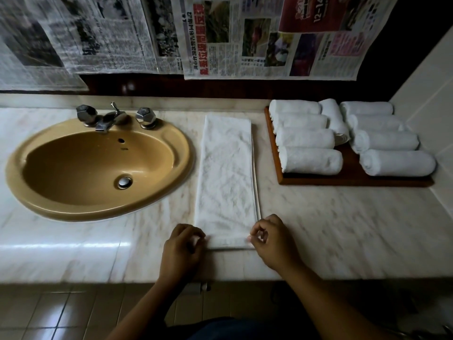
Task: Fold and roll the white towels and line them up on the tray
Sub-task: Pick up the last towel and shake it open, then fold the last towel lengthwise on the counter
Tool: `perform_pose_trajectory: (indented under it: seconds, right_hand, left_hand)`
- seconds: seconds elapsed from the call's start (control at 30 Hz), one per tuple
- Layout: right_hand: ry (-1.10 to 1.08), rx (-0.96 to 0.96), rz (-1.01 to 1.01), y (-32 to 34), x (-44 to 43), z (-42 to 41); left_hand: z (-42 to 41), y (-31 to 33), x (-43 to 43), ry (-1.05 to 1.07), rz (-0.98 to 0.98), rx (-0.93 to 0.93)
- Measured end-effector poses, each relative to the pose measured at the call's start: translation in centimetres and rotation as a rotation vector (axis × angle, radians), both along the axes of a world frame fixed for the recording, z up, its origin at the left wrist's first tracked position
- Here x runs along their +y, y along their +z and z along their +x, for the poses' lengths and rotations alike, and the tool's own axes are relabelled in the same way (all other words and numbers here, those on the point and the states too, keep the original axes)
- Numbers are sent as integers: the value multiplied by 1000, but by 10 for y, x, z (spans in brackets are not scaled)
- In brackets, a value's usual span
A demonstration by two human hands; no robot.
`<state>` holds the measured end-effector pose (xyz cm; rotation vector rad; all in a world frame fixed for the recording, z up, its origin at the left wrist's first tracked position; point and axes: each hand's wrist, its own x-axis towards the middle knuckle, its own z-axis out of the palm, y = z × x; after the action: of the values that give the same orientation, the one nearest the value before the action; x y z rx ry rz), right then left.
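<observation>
A pale marble counter (343,229) runs left to right, with a tan oval sink (73,168) and metal taps (107,119) at its left, newspapers (220,33) covering the dark far wall, a white tiled wall (429,94) at right, and floor tiles (61,312) near.

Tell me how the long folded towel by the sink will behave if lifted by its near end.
Probably floppy: the folded towel lies limp and creased, so it would likely sag from where the left hand and right hand pinch it. Its thin layered edge suggests it is light.
</observation>
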<state>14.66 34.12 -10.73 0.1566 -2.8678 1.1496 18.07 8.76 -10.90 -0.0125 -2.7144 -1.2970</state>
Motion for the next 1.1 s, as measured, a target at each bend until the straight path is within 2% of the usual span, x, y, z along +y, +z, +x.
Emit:
perform_pose_trajectory:
  seconds: [0.07, 0.17, 0.27, 0.43, 0.53, 0.63, 0.7, 0.87, 1.0, 1.1]
  right_hand:
    - [88, 135, 65, -4, 2, 6]
    - [236, 331, 186, -13, 7, 21]
    - [259, 270, 137, -20, 18, 28]
    - [288, 250, 129, -15, 22, 25]
    - [263, 179, 91, -7, 19, 18]
    - [204, 68, 6, 0, 17, 11]
    - [157, 19, -40, 4, 13, 7]
    - [75, 80, 56, 0, 5, -5]
    - [130, 257, 183, -7, 5, 2]
    - [181, 347, 195, -11, 10, 16]
  left_hand:
    - [5, -3, -6, -118, -58, 71]
    - [13, -10, -18, -280, -279, 140]
    - [15, -12, -25, -366, -346, 171]
    - [14, -10, -25, -340, -413, 185]
    - [16, -11, -24, -294, -373, 114]
    - [11, -2, -18, -186, -132, 32]
    - [4, 5, -12, -94, -49, 34]
    - [-10, 8, -4, 82, 27, -47]
    - [-5, 4, -6, 0, -5, 40]
    - [5, -4, -16, -151, -225, 108]
